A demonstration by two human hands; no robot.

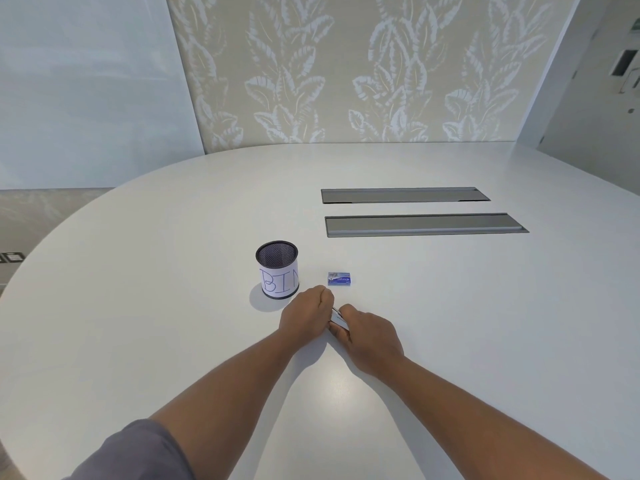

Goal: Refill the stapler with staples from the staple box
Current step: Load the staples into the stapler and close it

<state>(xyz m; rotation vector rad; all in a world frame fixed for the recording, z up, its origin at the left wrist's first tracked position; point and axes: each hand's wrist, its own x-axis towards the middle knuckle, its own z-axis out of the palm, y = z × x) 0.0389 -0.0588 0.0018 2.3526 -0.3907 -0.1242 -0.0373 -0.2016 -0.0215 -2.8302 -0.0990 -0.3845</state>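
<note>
Both bare forearms reach forward and converge, the left hand (306,315) fisted and the right hand (369,336) curled, knuckles nearly touching just short of the stapler (337,318) gripped between them.

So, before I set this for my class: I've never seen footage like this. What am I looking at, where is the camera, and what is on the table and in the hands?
There is no machine here. The single picture comes from a camera worn on a person's head, looking forward and down, so the two bare arms reaching in are the wearer's own. The left hand and right hand meet on a white table and together close around a small silvery object, probably the stapler, though the hands hide most of it. Just beyond them lies a small blue staple box, apparently closed. To its left stands a mesh cup labelled BIN. Further back, two grey panels are set into the tabletop.
</note>
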